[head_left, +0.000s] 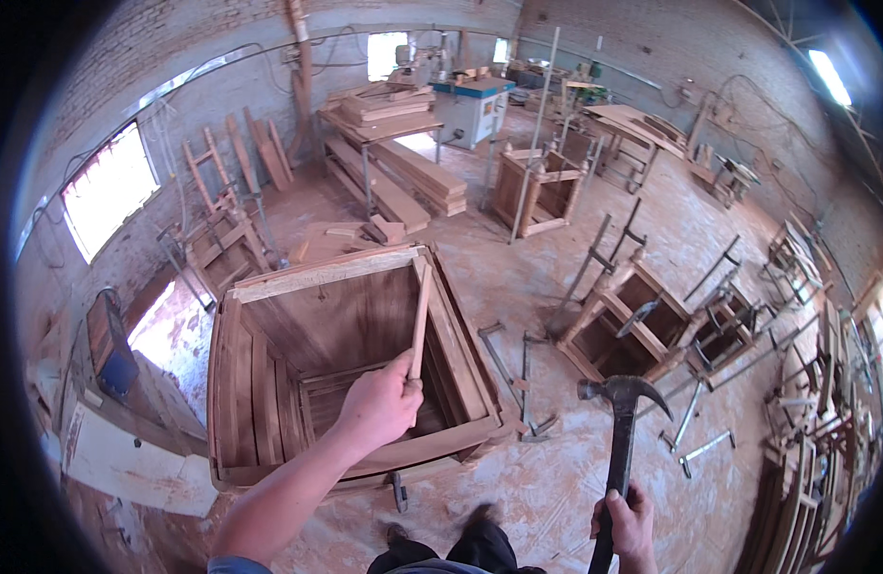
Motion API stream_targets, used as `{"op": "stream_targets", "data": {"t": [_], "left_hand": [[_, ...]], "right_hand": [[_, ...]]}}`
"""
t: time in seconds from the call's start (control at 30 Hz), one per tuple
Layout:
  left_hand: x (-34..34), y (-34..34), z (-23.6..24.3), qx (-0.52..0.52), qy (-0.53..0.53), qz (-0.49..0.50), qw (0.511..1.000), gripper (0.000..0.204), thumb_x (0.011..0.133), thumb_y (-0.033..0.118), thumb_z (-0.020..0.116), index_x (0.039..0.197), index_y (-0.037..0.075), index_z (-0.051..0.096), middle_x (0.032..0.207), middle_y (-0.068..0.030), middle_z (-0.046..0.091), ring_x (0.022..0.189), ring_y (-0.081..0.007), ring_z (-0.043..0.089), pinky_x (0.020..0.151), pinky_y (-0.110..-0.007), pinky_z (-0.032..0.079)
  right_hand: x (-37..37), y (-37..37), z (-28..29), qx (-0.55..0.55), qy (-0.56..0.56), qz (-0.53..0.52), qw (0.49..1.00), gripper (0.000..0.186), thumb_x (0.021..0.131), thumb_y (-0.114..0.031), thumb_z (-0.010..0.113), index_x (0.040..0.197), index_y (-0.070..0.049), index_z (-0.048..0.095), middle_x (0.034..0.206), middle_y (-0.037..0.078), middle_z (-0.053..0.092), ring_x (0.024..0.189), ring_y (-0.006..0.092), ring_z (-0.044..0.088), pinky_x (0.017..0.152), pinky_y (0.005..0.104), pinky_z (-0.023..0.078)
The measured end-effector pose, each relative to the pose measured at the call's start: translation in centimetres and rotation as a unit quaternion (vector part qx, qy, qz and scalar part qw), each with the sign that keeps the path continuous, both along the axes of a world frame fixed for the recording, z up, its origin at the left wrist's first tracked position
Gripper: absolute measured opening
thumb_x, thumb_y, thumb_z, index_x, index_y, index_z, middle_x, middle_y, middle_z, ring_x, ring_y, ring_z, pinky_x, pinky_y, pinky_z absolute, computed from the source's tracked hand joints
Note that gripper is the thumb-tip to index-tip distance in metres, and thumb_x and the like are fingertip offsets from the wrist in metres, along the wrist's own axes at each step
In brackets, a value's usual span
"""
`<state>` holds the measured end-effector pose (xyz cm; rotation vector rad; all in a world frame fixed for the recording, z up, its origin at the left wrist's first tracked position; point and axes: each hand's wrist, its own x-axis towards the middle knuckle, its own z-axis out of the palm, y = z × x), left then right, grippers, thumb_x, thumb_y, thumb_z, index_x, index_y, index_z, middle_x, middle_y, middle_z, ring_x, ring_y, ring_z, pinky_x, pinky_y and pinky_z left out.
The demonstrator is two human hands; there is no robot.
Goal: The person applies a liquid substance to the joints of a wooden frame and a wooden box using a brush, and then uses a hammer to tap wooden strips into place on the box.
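My left hand [379, 400] is closed round a narrow wooden strip [422, 320], which slants up over the open top of a large wooden cabinet frame [451, 438]. The strip's far end lies by the frame's right rim; whether it touches cannot be made out. Slatted inner walls and a floor show inside the frame. To the right, my right hand [628, 524] grips a claw hammer [621, 440] by its dark handle. Its head points upward, apart from the cabinet frame, with the claw turned to the right.
Metal bar clamps [525, 373] lie on the dusty floor right of the cabinet frame. Clamped wooden frames [632, 320] stand farther right. Behind are stacked boards [393, 182], a work table [384, 127] and a blue-topped machine [475, 110]. Wood pieces [805, 478] crowd the right side.
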<state>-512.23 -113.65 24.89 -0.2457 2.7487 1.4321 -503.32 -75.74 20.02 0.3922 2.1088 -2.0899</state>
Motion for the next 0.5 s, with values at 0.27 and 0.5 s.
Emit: {"op": "stream_targets", "data": {"t": [0.27, 0.5], "left_hand": [[-6.4, 6.6, -4.4, -0.2, -0.017, 0.111, 0.973, 0.036, 0.091, 0.019, 0.049, 0.125, 0.011, 0.057, 0.064, -0.0137, 0.064, 0.06, -0.0301, 0.067, 0.059, -0.044, 0.052], [-7.8, 10.6, -3.7, -0.304, -0.026, 0.125, 0.944, 0.048, 0.086, 0.019, 0.054, 0.131, 0.004, 0.054, 0.068, -0.0188, 0.065, 0.066, -0.0364, 0.066, 0.062, -0.049, 0.053]], "right_hand": [[-10.5, 8.3, -0.4, 0.069, -0.03, 0.164, 0.984, 0.016, 0.098, -0.018, 0.053, 0.09, -0.005, 0.055, 0.063, 0.002, 0.055, 0.05, 0.0107, 0.052, 0.047, 0.0257, 0.045], [-16.9, 12.6, -0.9, 0.091, -0.059, 0.222, 0.969, 0.018, 0.097, -0.021, 0.055, 0.093, -0.004, 0.057, 0.064, 0.002, 0.055, 0.051, 0.0104, 0.052, 0.047, 0.0257, 0.045]]}}
